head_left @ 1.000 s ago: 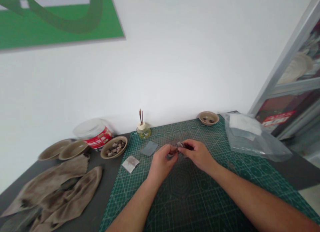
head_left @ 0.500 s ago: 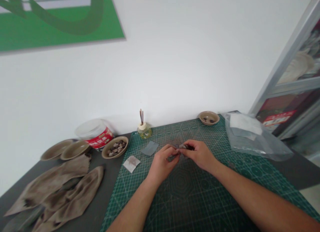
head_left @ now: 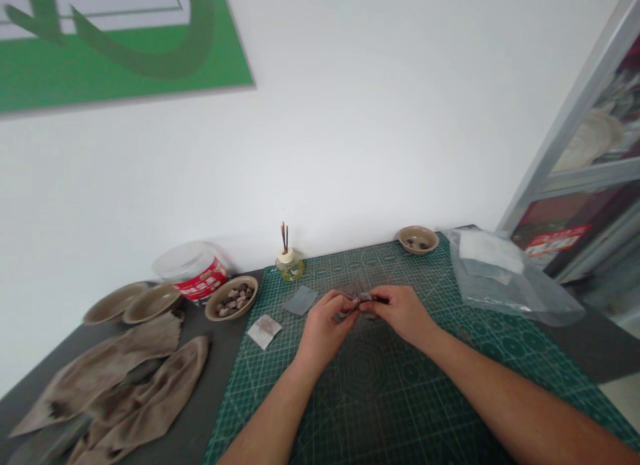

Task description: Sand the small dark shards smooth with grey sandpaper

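My left hand (head_left: 324, 326) and my right hand (head_left: 399, 311) meet over the middle of a green cutting mat (head_left: 380, 385). Both are closed in a pinch on a small grey piece (head_left: 363, 297) held between the fingertips, too small to name with certainty. A grey square of sandpaper (head_left: 301, 299) lies on the mat just left of my left hand, and a pale worn square (head_left: 264, 331) lies further left. A tan bowl of small stones (head_left: 231, 298) stands beyond these squares.
Brown stained cloths (head_left: 120, 378) lie at the left on the dark table. Two empty tan dishes (head_left: 133, 303) and a red-labelled plastic tub (head_left: 193, 273) stand behind them. A reed diffuser bottle (head_left: 289, 261), a small bowl (head_left: 418, 239) and a clear plastic bag (head_left: 500, 271) sit at the back.
Both hands stay together on the small grey piece with only slight finger shifts. The view has tilted a little, so the table things sit lower in the picture.
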